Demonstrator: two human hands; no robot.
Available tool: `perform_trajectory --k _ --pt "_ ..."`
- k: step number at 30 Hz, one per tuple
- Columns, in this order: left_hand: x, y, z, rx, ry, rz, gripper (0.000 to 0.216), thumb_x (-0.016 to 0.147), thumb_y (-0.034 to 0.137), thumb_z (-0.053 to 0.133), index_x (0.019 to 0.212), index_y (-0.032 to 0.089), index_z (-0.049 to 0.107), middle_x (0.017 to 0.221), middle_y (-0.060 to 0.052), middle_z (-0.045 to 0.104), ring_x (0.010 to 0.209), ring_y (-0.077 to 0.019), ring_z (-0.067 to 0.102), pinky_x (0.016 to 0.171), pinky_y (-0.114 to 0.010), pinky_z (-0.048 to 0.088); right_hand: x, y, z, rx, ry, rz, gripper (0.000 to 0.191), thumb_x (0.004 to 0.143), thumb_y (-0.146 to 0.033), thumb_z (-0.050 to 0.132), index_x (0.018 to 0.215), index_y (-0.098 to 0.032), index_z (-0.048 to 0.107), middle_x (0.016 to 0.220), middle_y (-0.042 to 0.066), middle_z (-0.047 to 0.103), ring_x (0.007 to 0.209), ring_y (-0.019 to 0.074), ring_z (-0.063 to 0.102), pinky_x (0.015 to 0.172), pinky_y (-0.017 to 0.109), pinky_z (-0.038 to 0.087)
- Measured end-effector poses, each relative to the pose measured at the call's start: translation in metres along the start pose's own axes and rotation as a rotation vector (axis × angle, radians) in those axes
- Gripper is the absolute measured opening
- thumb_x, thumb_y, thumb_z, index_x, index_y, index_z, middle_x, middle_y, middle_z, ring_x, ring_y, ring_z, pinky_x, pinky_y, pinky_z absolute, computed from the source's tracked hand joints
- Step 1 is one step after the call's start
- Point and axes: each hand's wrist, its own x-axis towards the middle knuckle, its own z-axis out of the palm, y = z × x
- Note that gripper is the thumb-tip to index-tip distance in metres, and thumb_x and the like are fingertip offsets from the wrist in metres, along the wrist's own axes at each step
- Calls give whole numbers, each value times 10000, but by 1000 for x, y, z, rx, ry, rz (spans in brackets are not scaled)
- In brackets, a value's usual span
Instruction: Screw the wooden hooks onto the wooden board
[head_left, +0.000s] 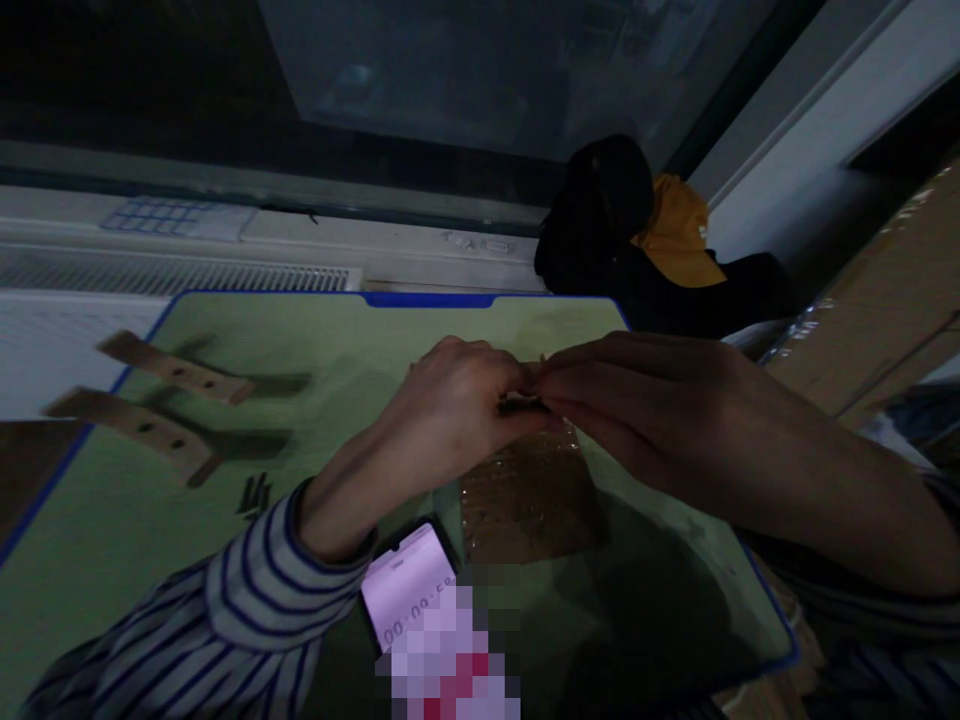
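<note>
While both hands meet near the middle of the view, the work on the green tabletop (pixel 337 330) looks unfinished, and I take that middle as the clock's centre. At nine o'clock two curved wooden bars (pixel 161 436) lie loose and apart from each other, each with two dark holes; no screw can be made out standing in any of them. Toward eight o'clock a few dark screws (pixel 255 494), or pins, lie together in a small loose group, untouched. Near half past six a smartphone (pixel 401 575) shows timer digits. The left hand (pixel 457 405), just below the centre, has its fingers curled in; at five o'clock from the centre, partly under its fingertips, lies a shiny brown packet (pixel 532 510), perhaps taped cardboard. From between three and four o'clock the right hand (pixel 637 400) reaches in, fingers drawn together, their tips at the left hand's. Whether either is grasping something in the dark gap between them, I cannot tell. A handling step seems under way there, with no finished result visible.
</note>
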Motion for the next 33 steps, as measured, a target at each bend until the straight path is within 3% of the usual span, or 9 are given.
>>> perform_trajectory --k 9,16,20,23,27,33 --pt "0 0 -3 -36 -65 113 213 877 312 518 783 198 672 720 11 666 694 -131 606 643 -269 389 -8 -6 9 -53 92 18 156 843 -109 519 982 -92 587 962 104 653 810 182 621 665 287 512" --pt "0 2 4 67 -34 24 192 821 361 583 814 190 670 748 -11 678 732 -176 614 705 -320 406 -6 -5 18 -74 152 91 133 864 -154 517 955 -123 608 931 83 671 788 171 635 670 287 518" --pt "0 0 6 106 -63 15 245 843 397 544 819 200 687 749 -25 684 737 -192 622 699 -335 412 -6 0 8 -4 83 88 228 890 -253 496 1067 -146 593 986 67 674 817 166 644 689 284 519" --pt "1 -1 6 81 -60 52 206 836 374 565 855 217 696 760 -12 690 728 -187 624 684 -324 414 -8 3 -2 62 28 53 292 878 -193 490 1163 -175 550 1101 41 647 909 152 635 744 257 513" --pt "1 -1 6 65 -52 88 187 841 349 569 908 226 694 723 4 681 706 -164 618 685 -303 415 -9 5 -5 30 44 2 206 890 -174 443 1013 -162 608 984 52 677 806 163 648 638 266 508" --pt "-2 -2 3 -28 -182 41 207 874 302 518 1006 251 668 962 -16 697 849 -165 637 737 -285 445 -11 -5 9 -7 121 111 203 877 -194 506 1044 -119 593 928 67 645 827 163 613 705 272 486"
